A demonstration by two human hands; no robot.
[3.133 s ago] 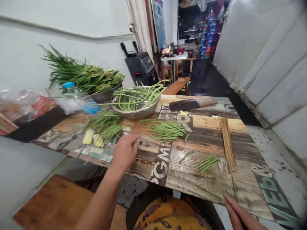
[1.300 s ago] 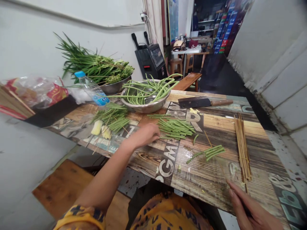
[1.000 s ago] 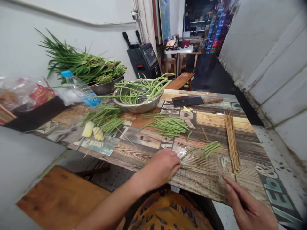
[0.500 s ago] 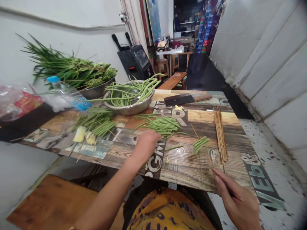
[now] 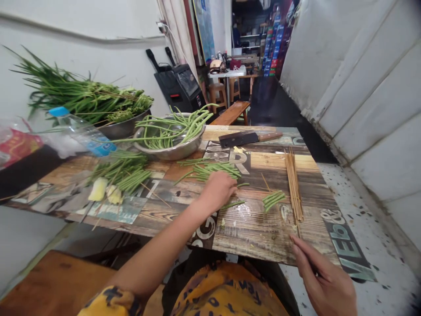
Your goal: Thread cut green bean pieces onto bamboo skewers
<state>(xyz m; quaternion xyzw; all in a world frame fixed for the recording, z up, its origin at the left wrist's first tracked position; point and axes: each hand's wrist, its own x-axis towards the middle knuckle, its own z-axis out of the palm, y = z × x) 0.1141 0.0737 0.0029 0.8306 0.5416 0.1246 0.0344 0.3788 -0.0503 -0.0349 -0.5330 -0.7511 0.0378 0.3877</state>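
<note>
Cut green bean pieces (image 5: 213,169) lie in a loose pile mid-table. My left hand (image 5: 217,191) reaches over the near edge of this pile, its fingers curled down; the hand itself hides what they pinch. At the table's near right edge, my right hand (image 5: 324,274) is closed, thumb against forefinger, on a thin bamboo skewer (image 5: 290,232) that is blurred and hard to follow. Beyond it lies a short row of bean pieces (image 5: 273,200) side by side. To their right rests a bundle of bamboo skewers (image 5: 294,186).
A cleaver (image 5: 240,139) lies at the far edge. A metal bowl (image 5: 167,152) holds long beans. Skewered bean pieces (image 5: 134,181), a plastic bottle (image 5: 88,136) and a basin (image 5: 126,124) heaped with greens occupy the left. A wooden stool (image 5: 49,285) stands below.
My left hand has moved right along the near side of the bean pile. My right hand stays nearly in place, still pinching the skewer. The whole view has shifted slightly.
</note>
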